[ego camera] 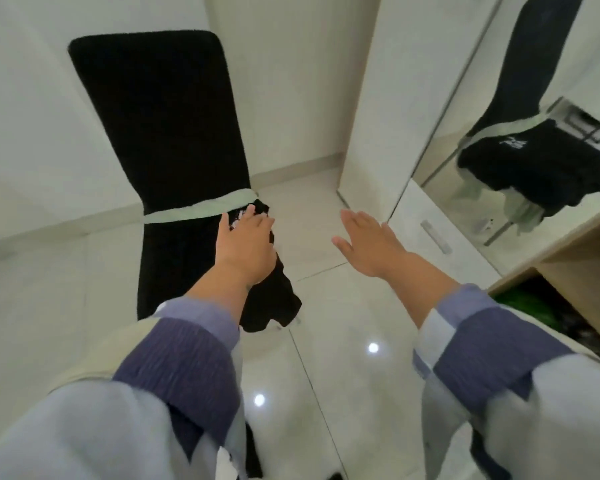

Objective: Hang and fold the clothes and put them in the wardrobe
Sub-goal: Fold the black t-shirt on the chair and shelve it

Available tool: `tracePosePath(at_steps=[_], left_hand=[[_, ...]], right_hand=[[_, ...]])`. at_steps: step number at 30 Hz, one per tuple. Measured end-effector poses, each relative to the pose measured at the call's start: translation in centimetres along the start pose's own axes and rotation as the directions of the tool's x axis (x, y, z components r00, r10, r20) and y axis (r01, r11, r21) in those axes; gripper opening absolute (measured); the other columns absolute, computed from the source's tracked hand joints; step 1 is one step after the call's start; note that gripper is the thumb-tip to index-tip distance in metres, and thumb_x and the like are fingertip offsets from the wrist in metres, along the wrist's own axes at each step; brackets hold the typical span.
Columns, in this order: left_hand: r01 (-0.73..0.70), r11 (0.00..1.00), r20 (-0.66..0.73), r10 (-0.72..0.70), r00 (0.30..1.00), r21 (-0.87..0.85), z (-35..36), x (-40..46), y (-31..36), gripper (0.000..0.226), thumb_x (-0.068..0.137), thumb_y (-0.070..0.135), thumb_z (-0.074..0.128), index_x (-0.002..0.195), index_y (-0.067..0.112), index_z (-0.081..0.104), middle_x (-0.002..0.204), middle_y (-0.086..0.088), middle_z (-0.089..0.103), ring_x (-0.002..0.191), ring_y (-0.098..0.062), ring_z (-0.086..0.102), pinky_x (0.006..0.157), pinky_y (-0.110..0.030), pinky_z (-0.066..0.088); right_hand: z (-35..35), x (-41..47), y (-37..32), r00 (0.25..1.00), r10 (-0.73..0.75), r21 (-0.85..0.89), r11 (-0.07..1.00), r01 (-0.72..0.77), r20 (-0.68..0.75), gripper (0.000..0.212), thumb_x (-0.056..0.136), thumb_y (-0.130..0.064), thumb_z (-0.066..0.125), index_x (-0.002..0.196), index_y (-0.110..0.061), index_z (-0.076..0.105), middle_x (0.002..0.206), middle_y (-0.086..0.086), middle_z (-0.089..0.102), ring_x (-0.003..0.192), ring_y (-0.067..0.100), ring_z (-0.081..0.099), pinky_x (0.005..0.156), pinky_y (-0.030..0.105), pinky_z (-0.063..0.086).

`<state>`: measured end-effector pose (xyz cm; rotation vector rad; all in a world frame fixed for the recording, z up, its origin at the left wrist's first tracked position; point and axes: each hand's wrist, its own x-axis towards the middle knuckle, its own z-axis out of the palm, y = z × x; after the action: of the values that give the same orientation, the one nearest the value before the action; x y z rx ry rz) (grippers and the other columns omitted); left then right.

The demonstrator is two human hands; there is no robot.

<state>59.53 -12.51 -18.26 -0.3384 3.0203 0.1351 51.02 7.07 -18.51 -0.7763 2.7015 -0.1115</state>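
Note:
A black garment [274, 299] with a white print lies on the seat of a tall-backed black chair [160, 116] and hangs off the seat's right edge. My left hand [245, 245] is on top of it, with the fingers curled into the cloth near the print. A pale green band [194, 211] runs across the chair where the back meets the seat. My right hand [368, 244] hovers over the floor to the right of the chair, fingers straight, holding nothing. The white wardrobe [371, 98] stands behind it.
A mirror door [534, 133] on the right reflects the chair and the garment. A wooden shelf edge [575, 251] juts in at the right, with something green [523, 303] beneath it. Glossy white floor tiles [326, 358] lie between my arms.

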Motion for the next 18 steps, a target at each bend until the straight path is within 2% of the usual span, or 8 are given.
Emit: tracePosePath(at_steps=[8,13,18], left_hand=[[0.197,0.979,0.065,-0.193,0.979,-0.055,2.1,2.2,-14.3,0.055,0.096,0.028,0.042,0.148,0.021,0.025,0.156,0.002,0.023,0.147,-0.015,0.002,0.119,-0.049,0.003],[0.252,0.965,0.155,-0.239,0.959,-0.071,4.9,5.2,-19.4,0.057,0.096,0.027,0.043,0.148,0.021,0.023,0.157,0.002,0.019,0.147,-0.016,0.001,0.119,-0.049,0.003],[0.283,0.953,0.214,-0.256,0.943,-0.106,9.1,9.8,-22.6,0.057,0.096,0.028,0.042,0.148,0.021,0.022,0.157,0.002,0.020,0.147,-0.016,0.001,0.119,-0.049,0.005]], right_hand=[[3.0,10.9,-11.7,0.989,-0.125,-0.041,0.991,0.129,0.085,0.061,0.101,-0.043,0.022,0.152,-0.017,0.001,0.161,0.000,0.003,0.148,0.021,0.002,0.118,0.049,0.009],[6.8,16.0,-15.8,0.971,-0.172,-0.059,0.981,0.184,0.166,0.062,0.101,-0.042,0.025,0.152,-0.017,0.001,0.161,0.001,0.004,0.148,0.021,0.001,0.118,0.049,0.010],[10.5,21.8,-17.0,0.950,-0.197,-0.059,0.974,0.217,0.242,0.062,0.101,-0.039,0.028,0.152,-0.017,-0.001,0.160,0.001,0.003,0.148,0.021,0.002,0.118,0.047,0.011]])
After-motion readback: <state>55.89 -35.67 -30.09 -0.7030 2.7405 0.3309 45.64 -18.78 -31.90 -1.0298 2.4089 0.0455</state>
